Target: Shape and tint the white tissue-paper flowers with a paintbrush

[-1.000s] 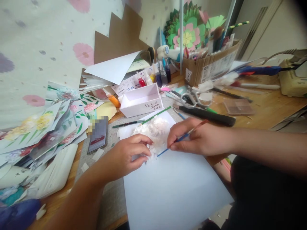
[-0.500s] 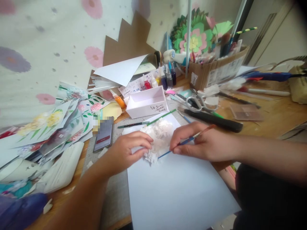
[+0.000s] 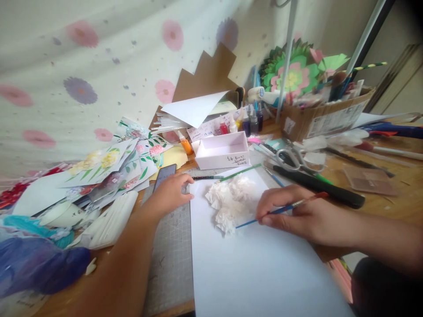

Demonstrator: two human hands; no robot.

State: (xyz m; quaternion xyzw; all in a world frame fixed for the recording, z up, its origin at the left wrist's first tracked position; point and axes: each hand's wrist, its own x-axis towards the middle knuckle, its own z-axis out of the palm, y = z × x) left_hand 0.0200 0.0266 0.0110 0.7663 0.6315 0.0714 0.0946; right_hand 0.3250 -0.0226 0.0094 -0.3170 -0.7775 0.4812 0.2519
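My right hand (image 3: 294, 215) pinches a thin blue paintbrush (image 3: 247, 223). Its blue handle end points down-left at a cluster of white crinkled paper pieces (image 3: 228, 202), while the silver and reddish end lies back over the hand. I cannot tell whether the handle end touches the cluster. The cluster rests on a large white sheet of paper (image 3: 251, 273). My left hand (image 3: 173, 191) is held at the sheet's left edge, apart from the cluster. Its thumb and fingers are curved with a gap between them, and nothing shows in them. It partly covers a phone (image 3: 165, 172).
Behind the sheet stand a small white open box (image 3: 221, 156) and several dye bottles (image 3: 246, 123). Scissors (image 3: 294, 157) and a black-handled tool (image 3: 317, 187) lie to the right. Painted flower cards (image 3: 99, 169) pile up at left. A grey cutting mat (image 3: 172, 259) lies under the sheet.
My left hand has left the white paper cluster and moved left towards the phone. My right hand keeps the paintbrush beside the cluster. The view has shifted, so the scene sits further right and lower.
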